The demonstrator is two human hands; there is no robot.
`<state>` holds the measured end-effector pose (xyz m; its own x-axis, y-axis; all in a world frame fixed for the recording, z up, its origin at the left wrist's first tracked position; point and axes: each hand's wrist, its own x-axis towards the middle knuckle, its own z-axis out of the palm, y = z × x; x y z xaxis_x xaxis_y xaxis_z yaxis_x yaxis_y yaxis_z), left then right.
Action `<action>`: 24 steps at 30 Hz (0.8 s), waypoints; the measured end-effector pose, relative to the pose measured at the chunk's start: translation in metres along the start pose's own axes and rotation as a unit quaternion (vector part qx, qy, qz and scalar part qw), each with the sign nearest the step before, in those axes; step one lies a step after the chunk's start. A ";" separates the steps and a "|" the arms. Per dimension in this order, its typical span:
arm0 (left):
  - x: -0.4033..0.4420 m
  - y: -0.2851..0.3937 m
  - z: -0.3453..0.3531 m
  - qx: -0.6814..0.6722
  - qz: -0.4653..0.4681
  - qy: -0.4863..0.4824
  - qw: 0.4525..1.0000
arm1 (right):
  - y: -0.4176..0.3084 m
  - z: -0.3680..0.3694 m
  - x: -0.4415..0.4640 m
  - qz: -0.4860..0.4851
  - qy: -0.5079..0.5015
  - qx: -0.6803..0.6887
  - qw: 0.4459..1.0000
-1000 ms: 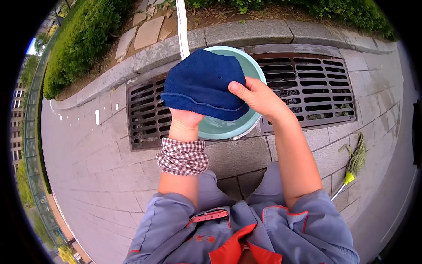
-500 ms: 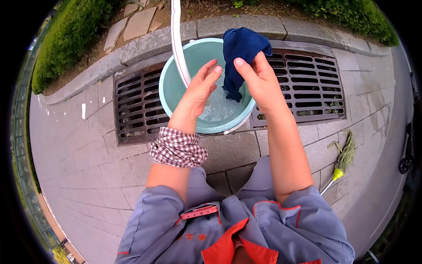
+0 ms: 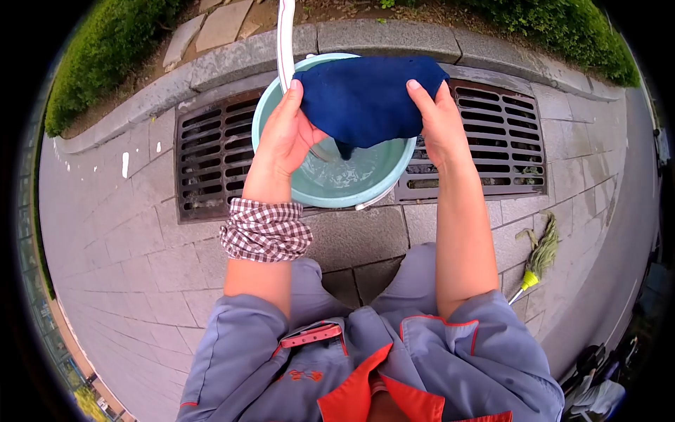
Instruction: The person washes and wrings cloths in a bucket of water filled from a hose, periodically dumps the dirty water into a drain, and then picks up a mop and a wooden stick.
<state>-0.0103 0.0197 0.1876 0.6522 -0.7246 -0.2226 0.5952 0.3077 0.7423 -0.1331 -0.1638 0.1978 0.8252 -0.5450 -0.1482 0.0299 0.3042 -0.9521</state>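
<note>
A dark blue cloth (image 3: 369,98) is spread between my two hands above a pale green bucket (image 3: 344,200). My left hand (image 3: 285,133) grips its left edge, thumb on top, and a checked band sits on that wrist. At the cloth's right edge my right hand (image 3: 439,123) holds on with the thumb in front. Part of the cloth hangs lower in the middle, over the water (image 3: 341,172) in the bucket. A white hose (image 3: 285,42) with a red line runs down into the bucket behind my left hand.
Metal drain grates (image 3: 211,158) lie on both sides of the bucket, with a stone curb (image 3: 387,41) and hedges (image 3: 562,35) beyond. A mop with a green head (image 3: 541,253) rests on the paving at the right. Dark objects show at the lower right edge.
Half a second ago only my right hand held the bunched cloth, and my left hand was free. Now my left hand has taken hold of it and the cloth is stretched sideways.
</note>
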 end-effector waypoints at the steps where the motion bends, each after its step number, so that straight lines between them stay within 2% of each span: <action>1: -0.004 0.001 0.010 -0.001 0.003 -0.019 1.000 | 0.012 0.004 0.000 -0.031 -0.040 -0.077 0.996; 2: -0.003 -0.002 0.013 0.015 -0.010 -0.035 0.999 | 0.023 0.009 0.001 -0.062 -0.081 -0.153 0.983; 4: -0.004 -0.007 0.012 0.044 -0.038 -0.062 0.996 | 0.025 0.035 -0.011 -0.032 -0.170 -0.286 0.942; 6: -0.001 0.000 -0.012 0.253 -0.062 0.000 0.965 | 0.051 0.038 -0.004 0.029 -0.152 -0.421 0.894; 7: 0.001 0.005 -0.027 0.353 -0.077 0.032 0.932 | 0.067 0.035 -0.002 -0.012 -0.122 -0.445 0.887; 8: -0.001 0.008 -0.038 0.447 -0.091 0.062 0.888 | 0.076 0.027 0.007 0.020 -0.114 -0.450 0.886; 9: -0.010 0.017 -0.034 0.361 -0.048 0.129 0.922 | 0.074 0.024 0.012 0.023 -0.093 -0.482 0.871; 10: -0.011 0.030 -0.039 0.307 -0.044 0.161 0.937 | 0.069 0.025 0.016 0.023 -0.072 -0.513 0.855; 12: -0.012 0.043 -0.050 0.283 0.017 0.190 0.940 | 0.062 0.030 0.019 0.035 -0.046 -0.551 0.832; 15: -0.009 0.051 -0.063 0.215 0.044 0.213 0.952 | 0.051 0.049 0.036 0.034 -0.055 -0.533 0.844; 16: -0.009 0.051 -0.067 0.196 0.043 0.215 0.956 | 0.047 0.057 0.046 0.035 -0.071 -0.473 0.877; 19: -0.006 0.052 -0.076 0.141 0.052 0.207 0.967 | 0.030 0.072 0.062 -0.037 -0.105 -0.369 0.923; 21: -0.003 0.054 -0.082 0.114 0.054 0.207 0.970 | 0.051 0.069 0.079 -0.009 -0.119 -0.416 0.901; 22: -0.001 0.053 -0.084 0.102 0.054 0.210 0.971 | 0.067 0.062 0.088 0.007 -0.125 -0.439 0.890; 23: 0.001 0.053 -0.087 0.090 0.053 0.214 0.971 | 0.099 0.045 0.102 0.094 -0.123 -0.523 0.838; 24: 0.001 0.053 -0.088 0.090 0.049 0.210 0.972 | 0.115 0.046 0.104 0.199 -0.148 -0.667 0.703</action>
<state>0.0638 0.0896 0.1709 0.8587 -0.3689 -0.3556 0.4531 0.2226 0.8632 -0.0179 -0.1495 0.0849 0.7061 -0.3770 -0.5995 -0.6284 -0.7238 -0.2849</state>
